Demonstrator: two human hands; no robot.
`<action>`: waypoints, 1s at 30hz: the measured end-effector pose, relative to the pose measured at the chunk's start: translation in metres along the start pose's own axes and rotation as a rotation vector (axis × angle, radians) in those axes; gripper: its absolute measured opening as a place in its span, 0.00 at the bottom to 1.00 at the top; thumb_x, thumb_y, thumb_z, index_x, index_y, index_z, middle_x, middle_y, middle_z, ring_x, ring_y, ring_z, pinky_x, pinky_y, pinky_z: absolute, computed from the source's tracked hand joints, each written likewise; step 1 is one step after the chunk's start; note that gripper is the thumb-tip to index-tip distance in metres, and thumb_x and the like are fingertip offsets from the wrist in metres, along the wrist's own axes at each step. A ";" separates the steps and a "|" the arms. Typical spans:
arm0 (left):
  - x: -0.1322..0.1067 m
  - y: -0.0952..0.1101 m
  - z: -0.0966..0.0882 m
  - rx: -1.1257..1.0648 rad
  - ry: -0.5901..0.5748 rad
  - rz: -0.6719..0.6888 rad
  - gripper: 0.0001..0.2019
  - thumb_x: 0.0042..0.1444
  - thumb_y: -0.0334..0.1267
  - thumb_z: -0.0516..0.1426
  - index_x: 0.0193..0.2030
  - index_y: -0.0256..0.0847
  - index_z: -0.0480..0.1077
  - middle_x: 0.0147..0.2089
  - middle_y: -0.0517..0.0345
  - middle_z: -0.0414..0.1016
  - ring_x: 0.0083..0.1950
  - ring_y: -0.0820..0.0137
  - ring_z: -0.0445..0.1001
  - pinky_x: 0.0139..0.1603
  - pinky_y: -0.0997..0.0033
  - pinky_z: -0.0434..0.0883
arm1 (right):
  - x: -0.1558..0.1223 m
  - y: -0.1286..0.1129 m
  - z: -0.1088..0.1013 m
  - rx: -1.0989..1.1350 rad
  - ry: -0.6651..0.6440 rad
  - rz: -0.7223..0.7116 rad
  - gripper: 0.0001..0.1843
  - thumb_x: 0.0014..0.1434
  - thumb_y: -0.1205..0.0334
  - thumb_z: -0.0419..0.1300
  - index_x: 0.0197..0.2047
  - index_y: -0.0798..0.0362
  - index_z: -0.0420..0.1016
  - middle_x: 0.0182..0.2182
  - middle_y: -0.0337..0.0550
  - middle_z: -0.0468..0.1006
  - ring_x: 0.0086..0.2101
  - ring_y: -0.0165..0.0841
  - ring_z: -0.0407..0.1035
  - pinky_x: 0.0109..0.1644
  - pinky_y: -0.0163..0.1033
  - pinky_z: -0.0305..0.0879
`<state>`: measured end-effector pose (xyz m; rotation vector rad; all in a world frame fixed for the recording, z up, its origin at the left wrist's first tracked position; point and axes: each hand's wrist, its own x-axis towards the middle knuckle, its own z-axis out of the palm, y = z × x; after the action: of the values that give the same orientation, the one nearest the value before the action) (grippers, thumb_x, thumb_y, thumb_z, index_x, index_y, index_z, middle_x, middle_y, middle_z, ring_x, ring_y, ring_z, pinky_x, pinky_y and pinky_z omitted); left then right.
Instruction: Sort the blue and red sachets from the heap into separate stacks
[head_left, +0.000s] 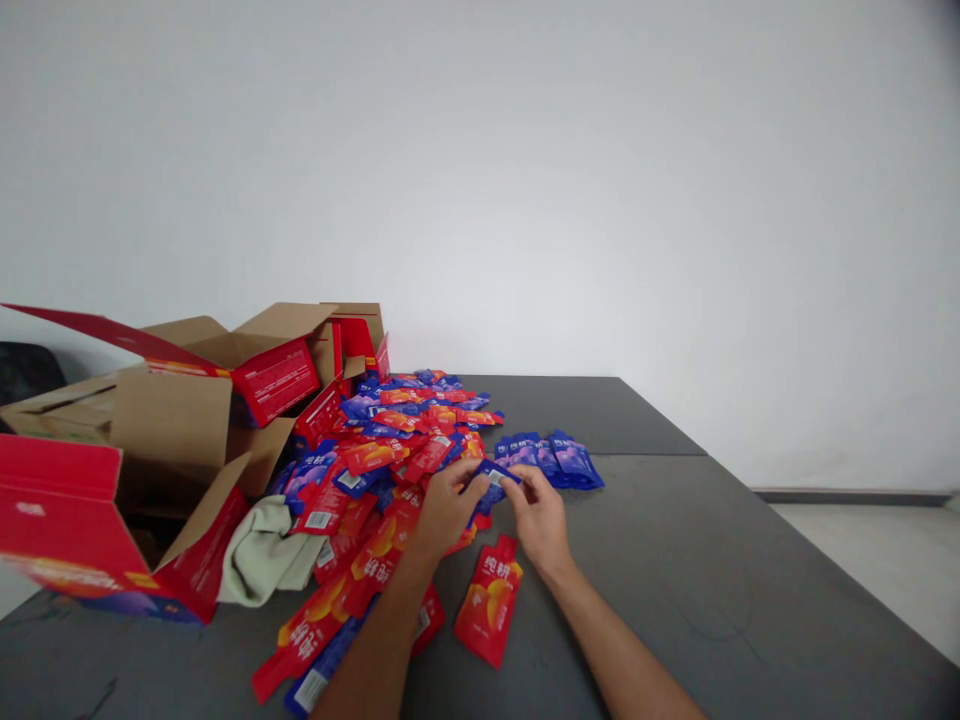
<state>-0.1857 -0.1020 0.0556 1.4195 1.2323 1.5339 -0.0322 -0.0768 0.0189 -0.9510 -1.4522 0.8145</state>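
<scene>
Between my two hands is a blue pouch [493,480], its barcode side partly showing. My left hand [450,502] pinches its left edge, and my right hand [538,512] grips the right edge with thumb and fingers. Just below them a single red pouch [489,603] with orange fruit printed on it lies face up on the dark table. Beyond my right hand, several blue pouches [574,460] lie overlapping in a row. A large heap of mixed red and blue pouches [375,455] spreads to the left, partly under my left forearm.
Open red cardboard boxes [67,525] crowd the table's left side, with more boxes [277,375] behind. A pale green cloth [268,555] lies against the nearest box. The dark table [675,580] runs to a slanting right edge, and a white wall [570,200] stands behind.
</scene>
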 end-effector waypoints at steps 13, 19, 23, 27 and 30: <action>0.000 -0.023 0.010 0.063 -0.043 -0.113 0.11 0.49 0.41 0.61 0.22 0.39 0.67 0.20 0.66 0.64 0.23 0.76 0.61 0.25 0.77 0.58 | 0.001 0.000 -0.005 0.188 -0.182 0.232 0.16 0.52 0.48 0.65 0.29 0.53 0.75 0.22 0.35 0.69 0.24 0.28 0.58 0.29 0.34 0.54; -0.001 -0.026 0.010 -0.092 -0.073 -0.247 0.15 0.49 0.49 0.63 0.27 0.37 0.72 0.23 0.63 0.71 0.23 0.75 0.66 0.26 0.76 0.62 | 0.003 0.004 -0.003 0.185 -0.159 0.314 0.21 0.53 0.41 0.63 0.30 0.52 0.71 0.20 0.34 0.66 0.22 0.27 0.56 0.24 0.33 0.51; -0.001 -0.028 0.010 -0.156 -0.138 -0.379 0.15 0.47 0.46 0.64 0.36 0.36 0.75 0.31 0.55 0.78 0.26 0.70 0.73 0.27 0.73 0.68 | 0.009 0.017 -0.004 0.228 0.031 0.304 0.21 0.55 0.40 0.61 0.33 0.52 0.71 0.21 0.35 0.68 0.21 0.28 0.57 0.23 0.34 0.54; 0.001 -0.030 0.008 -0.177 -0.016 -0.382 0.15 0.40 0.36 0.66 0.36 0.36 0.73 0.31 0.54 0.78 0.26 0.70 0.75 0.28 0.73 0.71 | 0.013 0.027 -0.010 0.198 0.132 0.339 0.15 0.55 0.47 0.60 0.32 0.51 0.69 0.23 0.37 0.71 0.23 0.30 0.62 0.26 0.34 0.59; 0.005 -0.033 0.004 -0.199 0.128 -0.309 0.13 0.42 0.41 0.66 0.33 0.36 0.73 0.29 0.57 0.77 0.26 0.73 0.73 0.28 0.75 0.69 | 0.012 0.028 -0.014 0.149 0.051 0.365 0.08 0.52 0.57 0.60 0.35 0.51 0.70 0.27 0.37 0.73 0.26 0.31 0.65 0.29 0.34 0.61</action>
<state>-0.1859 -0.0867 0.0259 0.9670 1.2677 1.5003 -0.0158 -0.0547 0.0001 -1.1301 -1.1712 1.1395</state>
